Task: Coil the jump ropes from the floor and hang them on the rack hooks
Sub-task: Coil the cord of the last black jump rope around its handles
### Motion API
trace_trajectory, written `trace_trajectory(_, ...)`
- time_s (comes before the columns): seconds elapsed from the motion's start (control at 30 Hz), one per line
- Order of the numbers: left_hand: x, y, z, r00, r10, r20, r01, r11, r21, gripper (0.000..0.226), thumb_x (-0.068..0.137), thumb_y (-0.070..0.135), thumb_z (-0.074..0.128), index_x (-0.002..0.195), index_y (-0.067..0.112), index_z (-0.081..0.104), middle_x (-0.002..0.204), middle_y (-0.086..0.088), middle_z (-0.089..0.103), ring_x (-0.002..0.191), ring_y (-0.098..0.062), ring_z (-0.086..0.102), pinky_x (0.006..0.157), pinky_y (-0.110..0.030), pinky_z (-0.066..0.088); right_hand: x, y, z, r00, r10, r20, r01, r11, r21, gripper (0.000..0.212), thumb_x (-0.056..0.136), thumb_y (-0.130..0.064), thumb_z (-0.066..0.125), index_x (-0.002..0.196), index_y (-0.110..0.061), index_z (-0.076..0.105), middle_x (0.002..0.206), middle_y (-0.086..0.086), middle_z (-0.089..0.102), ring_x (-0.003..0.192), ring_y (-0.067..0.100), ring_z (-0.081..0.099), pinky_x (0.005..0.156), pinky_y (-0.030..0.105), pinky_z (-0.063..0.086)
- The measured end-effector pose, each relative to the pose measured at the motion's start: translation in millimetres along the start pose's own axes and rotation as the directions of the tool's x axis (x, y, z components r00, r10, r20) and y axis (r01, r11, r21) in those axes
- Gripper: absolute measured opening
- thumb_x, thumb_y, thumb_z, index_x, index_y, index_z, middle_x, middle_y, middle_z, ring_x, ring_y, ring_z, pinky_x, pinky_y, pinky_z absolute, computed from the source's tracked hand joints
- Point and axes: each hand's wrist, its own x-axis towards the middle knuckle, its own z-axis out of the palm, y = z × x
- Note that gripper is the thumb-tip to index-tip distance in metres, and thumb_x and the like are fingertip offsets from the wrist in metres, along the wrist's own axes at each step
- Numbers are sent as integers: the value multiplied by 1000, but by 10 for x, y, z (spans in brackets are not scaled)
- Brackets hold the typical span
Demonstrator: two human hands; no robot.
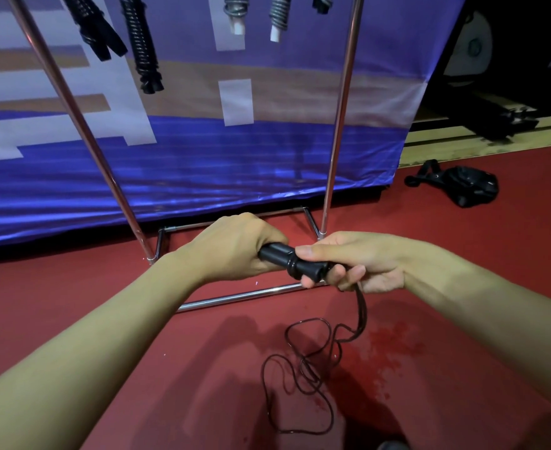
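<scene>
The jump rope lay partly on the red floor and partly in the person's hands: its black handles were held level in front of the rack, and its thin dark cord ran down from the right hand into loose, tangled loops on the floor just below.

At the left, the rack's slanted chrome post rose from a chrome base frame on the floor, and coiled ropes hung near the top of the view, black ones toward the left and grey ones with white handles toward the right. A blue and white banner stood behind the rack.

The left hand gripped the left end of the handles, its fingers clenched round the black shaft. Just to the right, the right hand held the flared end, thumb on top and fingers curled beneath, with the cord leaving under the palm. The two hands were nearly touching.

Farther right, a black bag with straps lay on the floor, well apart from the hands.
</scene>
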Motion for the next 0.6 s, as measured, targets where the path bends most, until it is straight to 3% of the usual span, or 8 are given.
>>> trace_trajectory(0.13, -28, -13, -33, 998, -60, -12, 59, 997, -57, 41, 68, 64, 44, 74, 26, 57, 67, 8, 60, 66, -15, 56, 59, -43, 52, -2, 6, 9, 1000, -11, -22, 10, 998, -68, 30, 84, -33, 67, 96, -6, 70, 81, 5, 73, 44, 1, 48, 31, 7, 28)
trace_trajectory(0.23, -53, -83, -58, 989, -125, -80, 113, 983, -144, 41, 66, 63, 65, 95, 33, 63, 83, 15, 66, 78, -8, 63, 70, -38, 55, -21, -3, 2, 999, -39, -26, 34, 988, -153, 29, 88, -33, 65, 99, -7, 72, 83, 4, 74, 45, 1, 51, 33, 8, 29)
trace_trajectory(0.3, -68, -147, -62, 974, -190, -125, 156, 958, -240, 50, 70, 45, 86, 110, 32, 60, 93, 13, 68, 82, -7, 65, 76, -35, 55, -34, -8, 7, 996, -74, -47, 64, 980, -190, 23, 95, -29, 62, 97, -9, 73, 82, 4, 75, 45, 1, 53, 34, 8, 30)
trace_trajectory(0.37, -85, -156, -85, 935, -328, -133, 251, 879, -406, 54, 75, 26, 90, 117, 24, 55, 93, 9, 70, 72, -7, 66, 71, -32, 57, -44, -21, 11, 989, -125, -75, 106, 970, -219, 21, 98, -25, 60, 99, -9, 74, 85, 6, 76, 52, 2, 58, 37, 9, 32)
trace_trajectory(0.43, -101, -89, -140, 879, -477, 0, 349, 644, -681, 41, 86, 15, 82, 116, 18, 55, 92, 5, 75, 72, -9, 71, 68, -34, 64, -48, -45, -3, 975, -183, -123, 150, 959, -241, 21, 98, -25, 62, 102, -10, 75, 90, 7, 77, 59, 3, 63, 40, 9, 33)
trace_trajectory(0.5, -100, -3, -188, 853, -466, 233, 409, 322, -854, 13, 101, 11, 63, 114, 10, 65, 105, -7, 78, 92, -17, 75, 83, -41, 65, -45, -67, -19, 954, -238, -181, 188, 949, -254, 20, 97, -27, 64, 102, -12, 77, 94, 9, 79, 64, 4, 69, 42, 9, 35)
trace_trajectory(0.57, -86, 110, -202, 872, -367, 325, 379, 85, -922, 25, 102, 14, 56, 120, 2, 68, 124, -16, 73, 111, -24, 72, 101, -45, 57, -35, -64, -11, 936, -280, -213, 219, 938, -270, 20, 95, -27, 66, 103, -12, 78, 96, 11, 79, 69, 8, 73, 44, 10, 38)
trace_trajectory(0.6, -69, 172, -195, 889, -342, 305, 332, 24, -943, 30, 101, 19, 57, 124, 2, 66, 129, -18, 70, 117, -26, 70, 105, -46, 54, -39, -62, 12, 930, -298, -216, 232, 930, -287, 20, 95, -26, 67, 105, -12, 77, 97, 11, 79, 72, 11, 75, 45, 11, 40)
